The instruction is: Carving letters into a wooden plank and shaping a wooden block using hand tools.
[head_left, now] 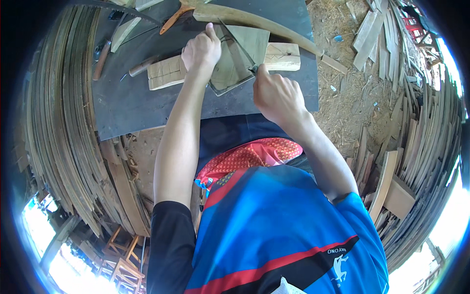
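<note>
My left hand (201, 49) presses down on a flat grey template sheet (235, 66) that lies over a pale wooden block (169, 72) on a dark work surface (142, 105). My right hand (276, 93) pinches a thin dark marking tool (252, 66) whose tip touches the right edge of the template. The wooden block's other end (283, 56) sticks out to the right of the sheet and shows carved or drawn lines.
A long curved wooden piece (254, 22) lies beyond the template. A wooden-handled tool (171, 19) and other hand tools (101, 60) rest at the back left. Stacks of thin wooden slats (63, 122) stand on the left; offcuts (396, 161) and sawdust-covered ground (352, 98) are on the right.
</note>
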`<state>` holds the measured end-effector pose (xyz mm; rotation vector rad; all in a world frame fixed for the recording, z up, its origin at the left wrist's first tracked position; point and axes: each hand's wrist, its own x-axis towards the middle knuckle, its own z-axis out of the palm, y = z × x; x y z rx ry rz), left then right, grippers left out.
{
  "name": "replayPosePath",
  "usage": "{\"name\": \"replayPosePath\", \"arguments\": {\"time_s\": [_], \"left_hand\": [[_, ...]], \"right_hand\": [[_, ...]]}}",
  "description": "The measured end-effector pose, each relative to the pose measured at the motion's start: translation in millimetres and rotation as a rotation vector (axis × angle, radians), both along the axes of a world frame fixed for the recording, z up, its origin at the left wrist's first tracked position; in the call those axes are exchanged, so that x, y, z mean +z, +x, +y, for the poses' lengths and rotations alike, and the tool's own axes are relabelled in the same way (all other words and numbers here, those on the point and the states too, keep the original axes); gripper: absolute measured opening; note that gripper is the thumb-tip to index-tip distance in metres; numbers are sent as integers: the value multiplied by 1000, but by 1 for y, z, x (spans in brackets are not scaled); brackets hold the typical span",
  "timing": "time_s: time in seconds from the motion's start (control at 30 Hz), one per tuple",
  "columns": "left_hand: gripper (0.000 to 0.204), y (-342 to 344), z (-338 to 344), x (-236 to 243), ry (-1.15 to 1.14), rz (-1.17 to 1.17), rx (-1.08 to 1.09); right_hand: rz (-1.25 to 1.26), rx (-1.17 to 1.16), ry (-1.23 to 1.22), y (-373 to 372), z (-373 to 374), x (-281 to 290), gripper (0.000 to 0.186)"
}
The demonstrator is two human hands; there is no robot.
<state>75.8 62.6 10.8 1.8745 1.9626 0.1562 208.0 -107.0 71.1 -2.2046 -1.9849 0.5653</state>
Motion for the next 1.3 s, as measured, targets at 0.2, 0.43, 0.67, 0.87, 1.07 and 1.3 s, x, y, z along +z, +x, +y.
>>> {"name": "replayPosePath", "arguments": {"time_s": [0.2,0.43,0.67,0.87,1.07,1.3], "left_hand": [[72,-1,-7,-2,65,60,-31],[71,2,-7,6,27,59,-54],[71,1,-7,4,72,10,-37],[70,5,-9,10,2,40,-35],[70,2,-12,5,44,6,10],[70,4,-11,13,80,-37,-15]], "right_hand": [[81,84,40,20,-3,14,18],[26,80,-6,28,1,13,21],[86,222,37,51,41,50,28],[-105,286,-251,30,51,78,28],[56,203,-153,38,43,63,22],[-99,217,-103,16,34,62,23]]}}
